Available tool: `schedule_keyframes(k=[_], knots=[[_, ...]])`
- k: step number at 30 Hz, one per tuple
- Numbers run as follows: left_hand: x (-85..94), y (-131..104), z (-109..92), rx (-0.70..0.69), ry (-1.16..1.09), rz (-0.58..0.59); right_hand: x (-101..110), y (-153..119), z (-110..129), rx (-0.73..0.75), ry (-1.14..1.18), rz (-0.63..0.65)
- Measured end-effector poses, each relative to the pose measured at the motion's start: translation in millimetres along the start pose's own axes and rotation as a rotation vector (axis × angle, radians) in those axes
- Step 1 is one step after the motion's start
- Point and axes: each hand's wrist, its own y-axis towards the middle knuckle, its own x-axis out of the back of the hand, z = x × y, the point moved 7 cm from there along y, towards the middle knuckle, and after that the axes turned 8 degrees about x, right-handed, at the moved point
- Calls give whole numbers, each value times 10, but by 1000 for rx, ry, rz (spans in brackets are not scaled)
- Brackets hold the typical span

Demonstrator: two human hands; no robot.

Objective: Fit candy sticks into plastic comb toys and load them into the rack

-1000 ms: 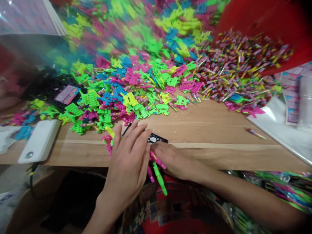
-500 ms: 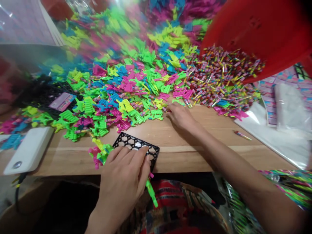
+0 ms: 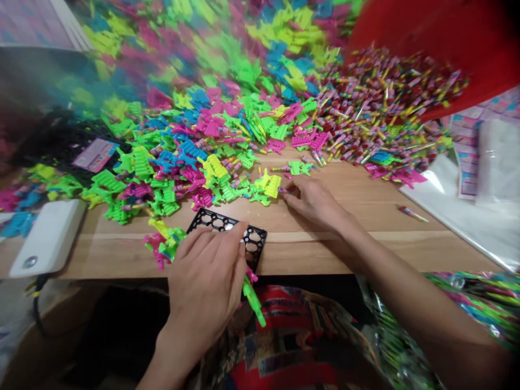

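My left hand (image 3: 207, 271) is closed over a black plastic grid tray (image 3: 255, 242) at the table's front edge; its fingertips are partly hidden. A bright green plastic piece (image 3: 254, 303) sticks out below that hand, and a cluster of yellow, pink and green pieces (image 3: 162, 242) shows on its left. My right hand (image 3: 314, 201) rests at the near edge of the pile, thumb and fingers closed around the end of a small printed stick (image 3: 283, 190). This stick touches a yellow plastic piece (image 3: 268, 184). Beside the fingers lies a green piece (image 3: 299, 167).
A large heap of coloured plastic pieces (image 3: 219, 119) spreads across the back. Small printed sticks (image 3: 365, 119) spill from a red basin (image 3: 487, 49). A white power bank (image 3: 49, 235) with a cable lies left, black trays (image 3: 60, 141) behind it, clear bags (image 3: 479, 216) right.
My right hand has drawn slightly back from the pile, and the yellow piece beside its fingertips has shifted nearer. My left hand stays on the black tray. The camera view has tilted slightly.
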Motion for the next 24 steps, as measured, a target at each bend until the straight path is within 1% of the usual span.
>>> schedule_keyframes(k=[2, 4, 6, 8, 10, 13, 15, 17, 19, 21, 23, 24], knots=[[-6, 3, -1, 9, 3, 8, -76, -111, 121, -30, 247, 45], [-17, 5, 7, 27, 4, 22, -191, -259, 303, -64, 537, 122], [-27, 2, 15, 41, 9, 31, -321, -419, 501, -107, 761, 204], [-30, -5, 17, 47, 12, 35, -431, -559, 661, -146, 885, 247], [-29, -11, 17, 46, 12, 37, -507, -661, 762, -168, 927, 245], [-26, -12, 13, 32, 11, 32, -589, -750, 832, -181, 921, 250], [-29, -4, 11, 27, 14, 27, -626, -768, 868, -147, 903, 278], [-42, 4, 8, 28, 18, 30, -617, -753, 907, -44, 818, 274], [-54, 6, -3, 33, 18, 41, -566, -733, 972, 124, 649, 221], [-37, -6, -23, 31, -4, 48, -546, -747, 1078, 298, 472, 201], [28, -27, -22, 35, -87, 44, -569, -777, 1181, 412, 330, 227], [84, -36, 2, 47, -140, 25, -587, -785, 1217, 434, 279, 257]])
